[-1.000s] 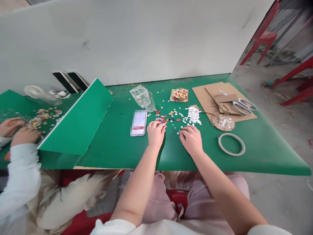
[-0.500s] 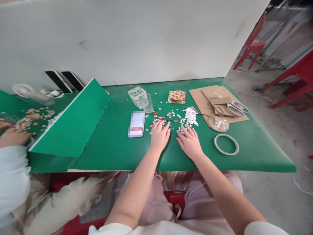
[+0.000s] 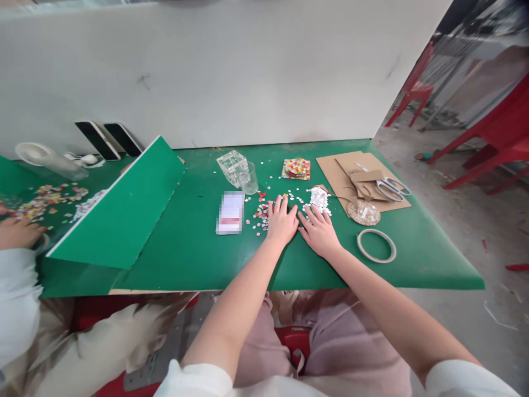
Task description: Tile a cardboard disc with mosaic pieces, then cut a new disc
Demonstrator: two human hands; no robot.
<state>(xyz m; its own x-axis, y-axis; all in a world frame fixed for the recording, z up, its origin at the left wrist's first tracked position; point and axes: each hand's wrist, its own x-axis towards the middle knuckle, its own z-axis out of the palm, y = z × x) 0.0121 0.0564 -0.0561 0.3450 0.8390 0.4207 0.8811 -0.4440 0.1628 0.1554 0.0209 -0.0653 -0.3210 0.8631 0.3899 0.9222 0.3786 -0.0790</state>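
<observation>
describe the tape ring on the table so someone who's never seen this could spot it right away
Start at the green table and go to its right side, past the person's right hand. The tape ring lies flat on the bare green surface, nearer the front edge than the brown cardboard sheets and scissors. It is the only hollow pale hoop; the round disc just behind it is filled and speckled.

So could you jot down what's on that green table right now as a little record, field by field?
left hand: flat, fingers spread, on the small coloured mosaic tiles
right hand: flat, beside the heap of small white tiles
table: green top
phone: left of the hands
clear plastic cup: behind the phone
finished multicoloured mosaic square: far side
steel scissors: on brown cardboard sheets
tape ring: right of the hands
co-worker's hand: far left
</observation>
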